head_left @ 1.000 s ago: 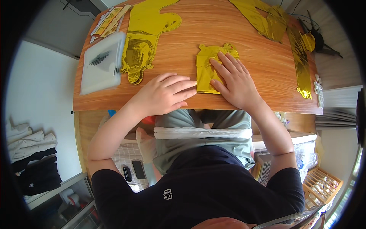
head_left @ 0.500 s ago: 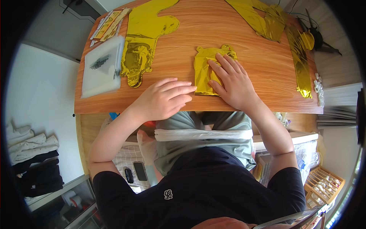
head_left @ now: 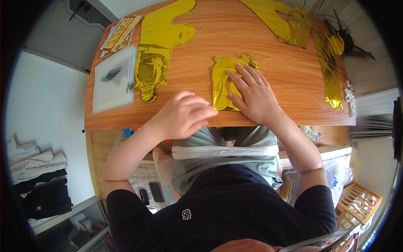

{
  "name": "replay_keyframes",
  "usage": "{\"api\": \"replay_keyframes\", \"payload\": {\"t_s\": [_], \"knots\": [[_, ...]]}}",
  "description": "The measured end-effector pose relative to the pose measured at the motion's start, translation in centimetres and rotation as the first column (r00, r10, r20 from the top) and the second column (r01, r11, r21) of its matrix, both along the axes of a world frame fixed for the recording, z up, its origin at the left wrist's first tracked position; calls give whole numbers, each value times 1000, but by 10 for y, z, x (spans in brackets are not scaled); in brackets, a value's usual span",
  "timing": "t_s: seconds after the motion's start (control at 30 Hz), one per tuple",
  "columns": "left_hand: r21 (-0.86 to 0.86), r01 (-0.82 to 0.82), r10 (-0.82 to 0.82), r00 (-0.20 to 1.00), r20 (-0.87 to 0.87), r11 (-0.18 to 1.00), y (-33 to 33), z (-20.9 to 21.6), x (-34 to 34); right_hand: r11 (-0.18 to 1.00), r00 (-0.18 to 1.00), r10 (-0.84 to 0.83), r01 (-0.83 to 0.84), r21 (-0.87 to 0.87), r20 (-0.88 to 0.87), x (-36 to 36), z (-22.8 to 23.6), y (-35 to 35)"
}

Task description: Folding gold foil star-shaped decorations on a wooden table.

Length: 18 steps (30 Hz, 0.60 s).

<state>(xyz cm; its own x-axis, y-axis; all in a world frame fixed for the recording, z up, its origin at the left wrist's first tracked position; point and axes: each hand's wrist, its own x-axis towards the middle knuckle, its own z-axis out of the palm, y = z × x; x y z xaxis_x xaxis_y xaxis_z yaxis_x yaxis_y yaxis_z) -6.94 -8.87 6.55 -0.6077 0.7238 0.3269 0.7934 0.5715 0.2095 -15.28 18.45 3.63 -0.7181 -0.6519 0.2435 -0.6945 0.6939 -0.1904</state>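
A folded, flat gold foil balloon (head_left: 222, 84) lies near the front edge of the wooden table, two small rounded tabs at its far side. My right hand (head_left: 255, 92) rests flat on its right half, fingers stretched out and slightly spread, covering that part. At the near left corner of the foil, my left hand (head_left: 184, 113) has its fingers bent, with the index fingertip against the corner in what looks like a pinch. The left thumb is hidden.
Another gold foil balloon (head_left: 168, 35) is spread at the left, beside a stack of clear plastic bags (head_left: 112, 80) and some printed cards (head_left: 119, 35). More gold foil (head_left: 289, 27) lies at the far right. Small white rolls (head_left: 349, 98) line the right edge of the table (head_left: 294, 80).
My left hand's fingers have curled from a flatter pose and stay by the foil's near left corner. My right hand remains flat on the foil. The whole view has shifted slightly.
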Motion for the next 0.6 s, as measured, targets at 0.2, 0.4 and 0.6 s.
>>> {"api": "replay_keyframes", "payload": {"t_s": [0.2, 0.4, 0.6], "knots": [[133, -418, 398, 905, 154, 899, 2, -6, -47, 1000, 1000, 2, -2, 15, 4, 2, 0, -3], [78, -355, 349, 933, 84, 931, -9, -17, -71, 1000, 1000, -1, 1, 23, -1, 4, 0, -1], [27, -296, 297, 955, -15, 955, -14, -16, -85, 1000, 1000, 3, -3, 20, -3, 3, 0, -1]]}}
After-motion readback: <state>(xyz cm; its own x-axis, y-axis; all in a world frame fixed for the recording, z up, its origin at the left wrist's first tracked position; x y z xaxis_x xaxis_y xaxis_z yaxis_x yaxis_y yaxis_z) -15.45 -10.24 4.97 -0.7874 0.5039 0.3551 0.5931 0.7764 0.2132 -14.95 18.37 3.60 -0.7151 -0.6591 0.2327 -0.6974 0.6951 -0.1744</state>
